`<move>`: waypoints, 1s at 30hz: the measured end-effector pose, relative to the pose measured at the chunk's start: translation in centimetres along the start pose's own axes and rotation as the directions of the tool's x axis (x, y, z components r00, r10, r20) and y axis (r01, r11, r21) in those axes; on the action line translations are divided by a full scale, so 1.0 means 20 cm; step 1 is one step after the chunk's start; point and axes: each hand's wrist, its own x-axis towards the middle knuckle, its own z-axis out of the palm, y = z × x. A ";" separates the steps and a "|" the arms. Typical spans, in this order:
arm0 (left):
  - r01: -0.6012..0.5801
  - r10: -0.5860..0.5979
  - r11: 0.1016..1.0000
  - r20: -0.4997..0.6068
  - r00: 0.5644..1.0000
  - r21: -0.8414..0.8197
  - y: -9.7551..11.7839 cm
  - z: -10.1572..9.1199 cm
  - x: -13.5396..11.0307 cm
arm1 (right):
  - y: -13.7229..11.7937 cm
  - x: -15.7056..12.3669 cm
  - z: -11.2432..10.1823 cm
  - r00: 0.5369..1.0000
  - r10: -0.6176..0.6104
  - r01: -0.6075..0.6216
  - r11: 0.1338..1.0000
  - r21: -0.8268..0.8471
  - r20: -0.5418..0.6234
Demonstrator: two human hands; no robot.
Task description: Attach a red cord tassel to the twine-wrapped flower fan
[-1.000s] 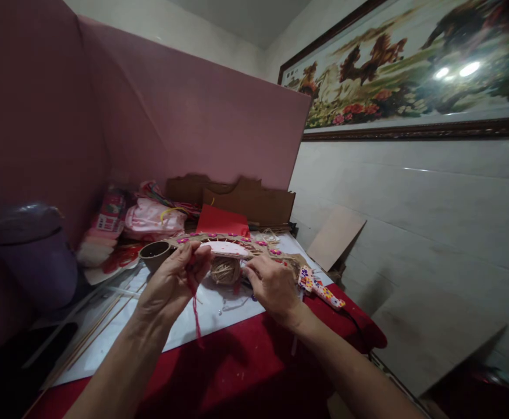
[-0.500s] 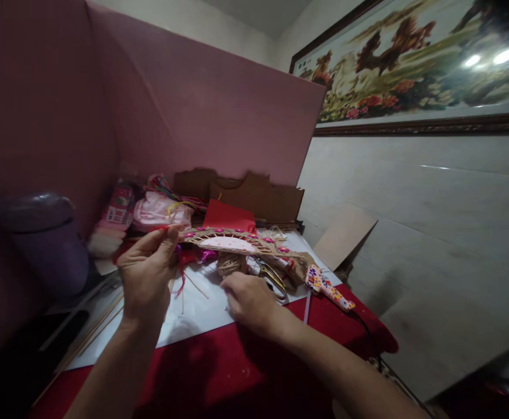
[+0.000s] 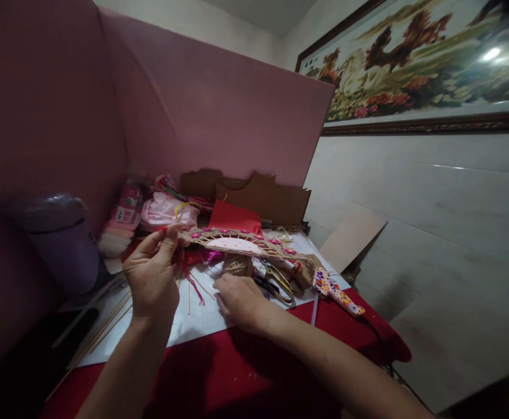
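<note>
My left hand [image 3: 153, 276] is closed, thumb against fingers, on the left end of an arched craft piece [image 3: 234, 245]. That piece has a twine-wrapped rim with magenta flowers, spokes of twine and a white spotted centre. It is held up nearly edge-on over the table. Red-pink threads [image 3: 196, 286] hang below its left end. Low over the white sheet, my right hand [image 3: 242, 302] has its fingers curled together; whatever is in them is hidden. Just behind it sits a ball of brown twine [image 3: 238, 266], partly covered by the craft piece. Gold-handled scissors [image 3: 280, 285] lie right of that hand.
A flower-patterned glue gun [image 3: 339, 295] lies at the right on the red cloth [image 3: 219, 378]. Thin sticks [image 3: 106, 326] lie at left, near a purple tumbler [image 3: 64, 250]. Red paper [image 3: 234, 217], a pink spotted bundle [image 3: 169, 210] and cut cardboard [image 3: 263, 195] stand behind.
My right hand has shifted slightly left, away from the scissors. The threads under the craft piece have swung right. My left hand keeps its hold, and the whole view has shifted slightly.
</note>
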 end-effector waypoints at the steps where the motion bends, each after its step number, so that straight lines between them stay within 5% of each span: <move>1: -0.019 0.019 1.000 -0.012 1.000 -0.005 0.00 0.00 0.00 | -0.02 0.01 0.00 1.000 -0.016 0.016 1.000 -0.015 0.018; 5: -0.041 0.039 0.998 -0.056 0.998 -0.043 0.02 -0.01 0.01 | -0.09 0.10 0.01 0.995 -0.096 0.096 0.995 -0.020 0.020; 15: -0.077 0.070 0.994 -0.082 0.994 -0.079 0.02 -0.03 0.03 | -0.13 0.48 0.08 0.999 0.043 -0.041 0.994 -0.104 0.016; 30: -0.039 0.028 0.993 -0.099 0.995 -0.111 0.00 -0.03 0.06 | -0.17 0.52 0.08 0.982 0.072 -0.043 0.985 -0.166 0.174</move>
